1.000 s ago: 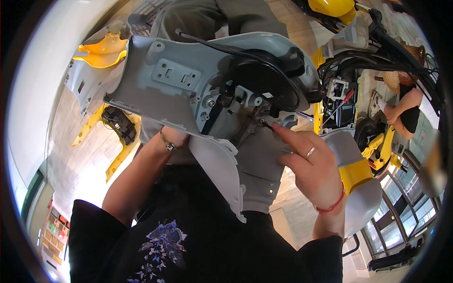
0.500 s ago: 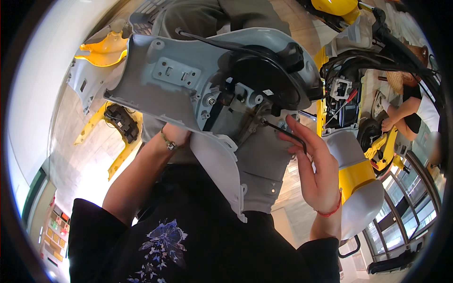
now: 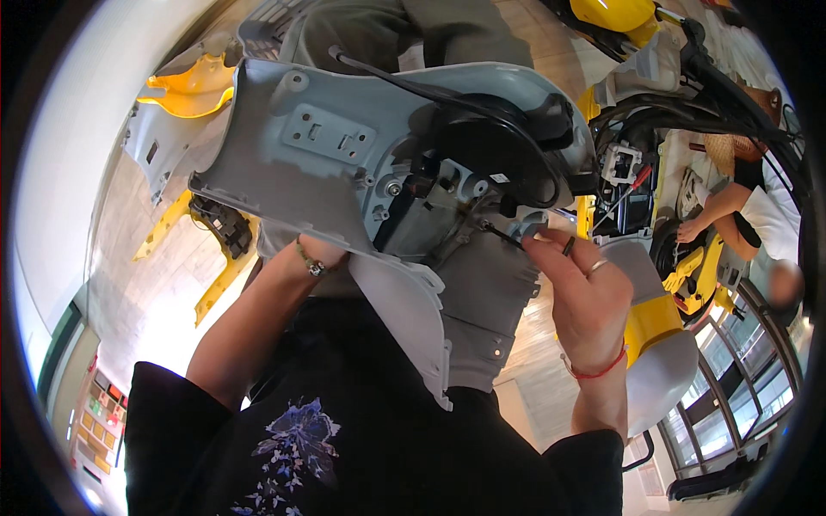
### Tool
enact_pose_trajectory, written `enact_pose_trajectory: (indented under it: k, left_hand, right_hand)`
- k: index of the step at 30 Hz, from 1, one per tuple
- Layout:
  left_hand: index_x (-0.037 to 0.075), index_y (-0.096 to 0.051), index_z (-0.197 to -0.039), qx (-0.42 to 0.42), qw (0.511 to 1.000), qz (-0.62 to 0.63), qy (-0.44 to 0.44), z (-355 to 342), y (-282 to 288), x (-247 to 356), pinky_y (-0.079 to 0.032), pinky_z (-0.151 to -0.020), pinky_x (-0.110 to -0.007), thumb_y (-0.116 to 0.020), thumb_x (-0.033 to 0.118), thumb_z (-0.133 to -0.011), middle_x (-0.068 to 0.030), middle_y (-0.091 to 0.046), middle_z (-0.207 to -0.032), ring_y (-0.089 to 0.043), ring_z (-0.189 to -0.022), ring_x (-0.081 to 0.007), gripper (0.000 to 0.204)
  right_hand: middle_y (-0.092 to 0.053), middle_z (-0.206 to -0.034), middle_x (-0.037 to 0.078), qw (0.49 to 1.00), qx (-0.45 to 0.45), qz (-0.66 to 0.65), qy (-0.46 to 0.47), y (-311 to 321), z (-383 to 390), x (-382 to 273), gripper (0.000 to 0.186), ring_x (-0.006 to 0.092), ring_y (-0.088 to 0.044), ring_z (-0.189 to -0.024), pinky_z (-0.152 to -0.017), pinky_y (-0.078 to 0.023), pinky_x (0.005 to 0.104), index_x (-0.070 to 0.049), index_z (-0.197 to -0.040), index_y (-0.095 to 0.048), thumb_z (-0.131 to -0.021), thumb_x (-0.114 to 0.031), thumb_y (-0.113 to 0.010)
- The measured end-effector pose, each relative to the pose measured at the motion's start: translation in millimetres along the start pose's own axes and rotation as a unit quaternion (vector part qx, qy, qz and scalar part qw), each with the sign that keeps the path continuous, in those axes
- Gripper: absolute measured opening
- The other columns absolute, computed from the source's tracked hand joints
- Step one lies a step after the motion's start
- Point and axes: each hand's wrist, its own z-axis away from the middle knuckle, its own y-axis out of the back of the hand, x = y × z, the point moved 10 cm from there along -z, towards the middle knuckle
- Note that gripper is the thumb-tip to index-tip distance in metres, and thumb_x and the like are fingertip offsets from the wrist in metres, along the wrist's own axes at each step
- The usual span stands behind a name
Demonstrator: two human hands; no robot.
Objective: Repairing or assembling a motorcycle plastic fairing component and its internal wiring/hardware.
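Note:
A large grey plastic scooter panel (image 3: 310,191) lies tilted in front of me, its inner side up. Inside it sit a round black horn-like part (image 3: 495,159) and a black cable (image 3: 404,83). My right hand (image 3: 589,288) is closed on a black L-shaped hex key (image 3: 502,234). The key's tip meets a fastener in the panel's lower middle. My left hand (image 3: 323,251) reaches under the panel's near edge, where its fingers are hidden. I cannot tell what they grip.
Behind the panel is a person's dark trousered lap (image 3: 344,39). Yellow body parts (image 3: 194,89) lie on the floor at left. To the right stands a partly stripped yellow scooter (image 3: 632,172) with loose cables. Another person's arm (image 3: 731,202) works beyond it.
My right hand has turned and closed its fingers around the hex key, which has swung round. The panel has shifted slightly toward me. My left hand stays in nearly the same place.

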Motion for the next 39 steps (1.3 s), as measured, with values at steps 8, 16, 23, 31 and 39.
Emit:
enact_pose_trajectory:
  k: [8,16,23,31,39]
  left_hand:
    - [0.003,-0.054,-0.121,-0.004,1.000,0.009,0.001,10.5,8.8,17.6,-0.048,-0.086,-0.028,-0.048,0.027,-0.100,-0.0101,-0.061,-0.113,-0.059,-0.102,-0.0175,0.033]
    - [0.003,-0.054,-0.120,-0.012,1.000,0.020,0.002,9.1,5.6,12.8,-0.048,-0.086,-0.028,-0.048,0.027,-0.100,-0.0099,-0.061,-0.111,-0.059,-0.101,-0.0173,0.032]
    - [0.003,-0.055,-0.119,-0.015,0.999,0.031,-0.002,4.8,3.2,9.8,-0.048,-0.085,-0.028,-0.048,0.026,-0.100,-0.0098,-0.061,-0.110,-0.059,-0.100,-0.0171,0.031]
    - [0.003,-0.055,-0.118,-0.019,0.999,0.045,-0.004,9.1,4.2,10.6,-0.048,-0.084,-0.028,-0.047,0.026,-0.100,-0.0096,-0.062,-0.109,-0.059,-0.099,-0.0169,0.030]
    - [0.003,-0.056,-0.116,-0.024,0.998,0.057,-0.006,3.4,0.2,4.6,-0.048,-0.083,-0.028,-0.047,0.025,-0.100,-0.0095,-0.062,-0.108,-0.059,-0.098,-0.0167,0.029]
  right_hand:
    - [-0.067,-0.099,0.014,0.997,0.012,-0.076,0.015,-1.9,1.5,-6.8,0.045,0.0291,-0.066,-0.080,-0.066,-0.053,0.0348,-0.001,-0.114,-0.064,-0.071,0.010,-0.062]
    - [-0.068,-0.108,0.014,0.989,0.010,-0.128,0.069,-4.2,6.2,-8.2,0.032,0.0257,-0.065,-0.081,-0.065,-0.052,0.0331,-0.005,-0.104,-0.068,-0.073,0.004,-0.064]
    - [-0.063,-0.099,0.012,0.998,-0.053,-0.003,0.043,-5.7,2.9,-8.1,0.039,0.0248,-0.062,-0.077,-0.062,-0.049,0.0316,-0.009,-0.107,-0.069,-0.070,0.001,-0.068]
    - [-0.063,-0.094,0.013,0.997,-0.027,-0.068,0.035,2.0,-1.7,-12.6,0.044,0.0301,-0.061,-0.080,-0.069,-0.048,0.0383,-0.003,-0.113,-0.065,-0.070,0.005,-0.061]
    - [-0.066,-0.103,0.013,0.998,-0.036,-0.056,0.015,1.1,-1.0,-0.5,0.036,0.0303,-0.064,-0.089,-0.077,-0.050,0.0382,-0.003,-0.104,-0.066,-0.070,0.007,-0.058]
